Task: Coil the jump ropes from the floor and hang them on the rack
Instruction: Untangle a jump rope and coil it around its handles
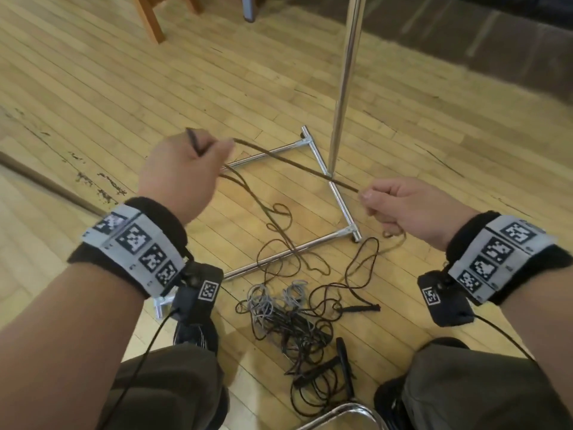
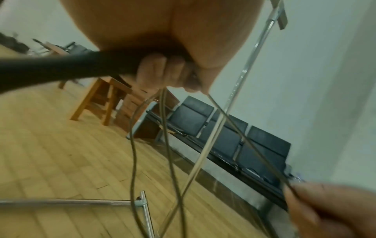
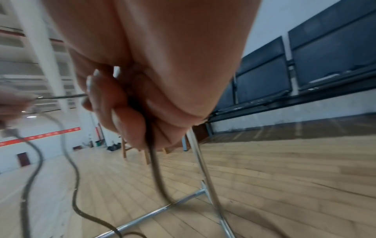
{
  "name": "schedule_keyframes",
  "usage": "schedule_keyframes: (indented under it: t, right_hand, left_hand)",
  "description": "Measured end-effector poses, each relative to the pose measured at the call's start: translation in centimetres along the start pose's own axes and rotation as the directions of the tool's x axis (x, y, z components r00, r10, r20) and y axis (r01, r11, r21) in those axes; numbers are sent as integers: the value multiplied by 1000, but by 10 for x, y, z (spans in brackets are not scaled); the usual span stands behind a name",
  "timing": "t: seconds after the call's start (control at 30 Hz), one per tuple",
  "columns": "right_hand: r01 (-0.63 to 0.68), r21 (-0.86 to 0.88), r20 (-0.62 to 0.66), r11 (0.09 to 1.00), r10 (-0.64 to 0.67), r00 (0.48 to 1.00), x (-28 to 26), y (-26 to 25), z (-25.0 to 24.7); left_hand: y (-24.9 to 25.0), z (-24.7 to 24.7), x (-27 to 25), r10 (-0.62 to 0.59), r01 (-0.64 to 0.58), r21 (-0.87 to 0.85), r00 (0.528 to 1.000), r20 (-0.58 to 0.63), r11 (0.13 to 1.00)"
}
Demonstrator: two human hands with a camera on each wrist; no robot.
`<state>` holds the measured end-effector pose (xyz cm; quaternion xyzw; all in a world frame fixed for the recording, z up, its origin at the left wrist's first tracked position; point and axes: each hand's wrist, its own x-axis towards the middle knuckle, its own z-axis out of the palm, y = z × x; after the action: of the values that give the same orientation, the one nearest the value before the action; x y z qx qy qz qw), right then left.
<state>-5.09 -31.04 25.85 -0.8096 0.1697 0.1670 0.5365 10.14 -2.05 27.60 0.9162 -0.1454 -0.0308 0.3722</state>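
Observation:
A brown jump rope (image 1: 288, 164) is stretched taut between my two hands above the floor. My left hand (image 1: 186, 169) grips its black handle (image 2: 61, 67) together with loops of the cord (image 2: 168, 145) hanging down. My right hand (image 1: 400, 206) has its fingers curled round the cord (image 3: 154, 162), which trails from the fist to the floor. More rope lies in loose loops (image 1: 279, 243) under my hands. A tangle of grey and dark ropes (image 1: 288, 321) with black handles (image 1: 341, 355) lies between my knees. The rack's chrome pole (image 1: 344, 82) rises behind the rope.
The rack's chrome base frame (image 1: 338, 197) lies on the wooden floor (image 1: 124, 88) under the rope. A wooden chair leg (image 1: 152, 23) stands at the back left. A dark bench (image 2: 234, 141) lines the wall. A chrome tube (image 1: 344, 412) curves near my knees.

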Motion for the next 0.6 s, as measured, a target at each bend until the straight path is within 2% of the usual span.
schedule_keyframes:
  t: [0.07, 0.17, 0.23, 0.3, 0.37, 0.4, 0.5, 0.53, 0.6]
  right_hand:
    - [-49, -6, -26, 999, 49, 998, -1, 9, -8]
    - [-82, -95, -50, 992, 77, 996, 0, 13, -8]
    - [-83, -156, -59, 984, 75, 995, 1, 7, -1]
    - [-27, -188, -38, 982, 20, 999, 0, -6, 7]
    - [49, -137, 36, 989, -45, 998, -1, -22, 17]
    - [86, -103, 78, 991, -78, 994, -2, -29, 22]
    - [173, -6, 145, 985, -171, 975, -2, -40, 35]
    - [184, 33, 143, 982, -187, 972, 0, -40, 36]
    - [193, 83, 129, 978, -203, 971, 2, -37, 33]
  left_hand:
    - [-7, -11, 7, -133, 129, -40, 984, -119, 991]
    - [-13, -11, 8, -153, 158, 31, 980, -130, 987]
    - [-7, -1, 3, -111, 113, 83, 993, -30, 990]
    - [2, 14, -5, -44, 13, 174, 983, 176, 985]
    - [16, 27, -15, 43, -128, 213, 929, 367, 969]
    - [22, 32, -21, 83, -176, 177, 896, 437, 968]
    - [34, 42, -32, 127, -164, 9, 796, 591, 986]
    - [36, 43, -32, 144, -170, -17, 775, 615, 985]
    - [36, 39, -29, 153, -135, -76, 765, 626, 988]
